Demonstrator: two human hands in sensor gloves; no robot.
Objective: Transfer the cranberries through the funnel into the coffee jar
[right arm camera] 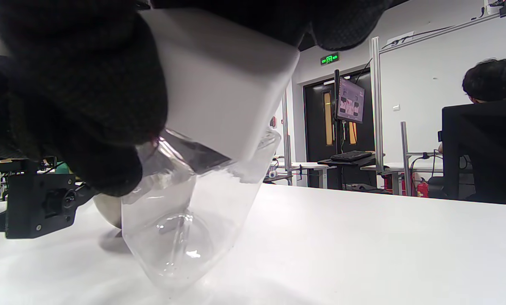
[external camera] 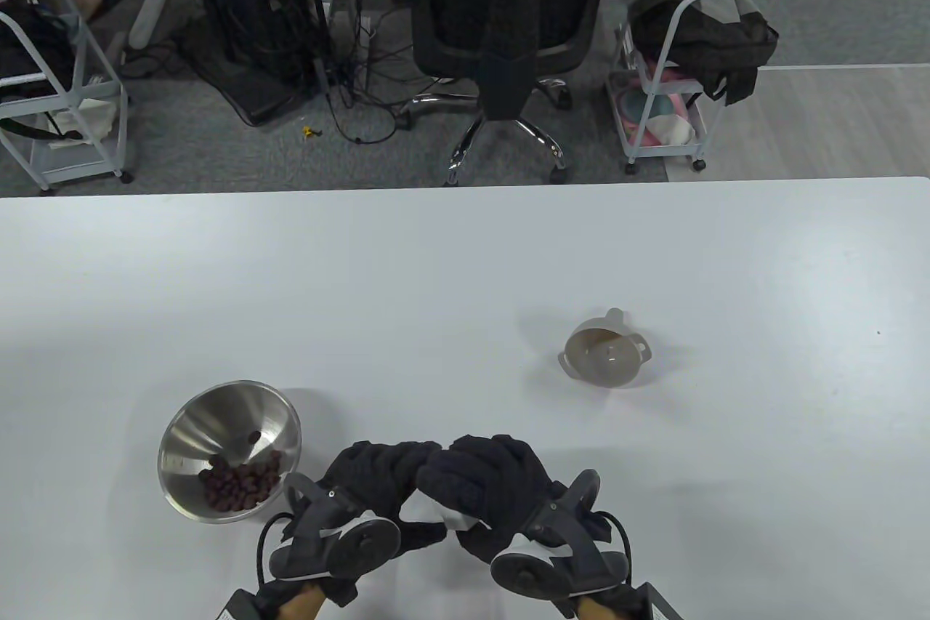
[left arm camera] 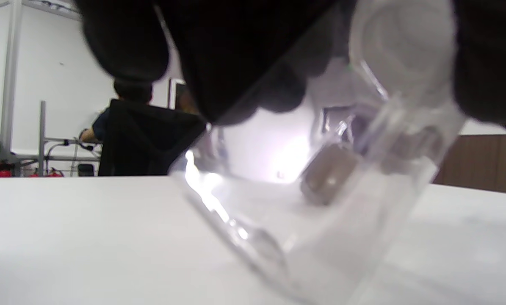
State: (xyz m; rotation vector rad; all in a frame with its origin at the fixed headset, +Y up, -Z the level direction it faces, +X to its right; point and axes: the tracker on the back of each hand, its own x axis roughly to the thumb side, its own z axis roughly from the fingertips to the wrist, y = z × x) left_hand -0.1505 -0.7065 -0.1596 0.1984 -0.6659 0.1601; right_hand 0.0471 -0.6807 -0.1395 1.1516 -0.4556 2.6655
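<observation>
A clear coffee jar point(external camera: 434, 512) with a white lid point(right arm camera: 223, 84) stands tilted at the table's front edge, its base on the table point(right arm camera: 185, 237). It looks empty. My left hand point(external camera: 385, 478) grips the jar body point(left arm camera: 320, 220). My right hand point(external camera: 479, 478) grips the lid from above. A steel bowl point(external camera: 174, 431) just left of my left hand holds dark red cranberries point(external camera: 240, 483). A translucent funnel point(external camera: 607, 352) lies on its side, on the table to the far right of my hands.
The white table point(external camera: 436, 271) stretches wide beyond the hands. An office chair point(external camera: 508, 31), carts and cables stand on the floor behind the far edge. A seated person point(right arm camera: 490, 84) shows in the right wrist view.
</observation>
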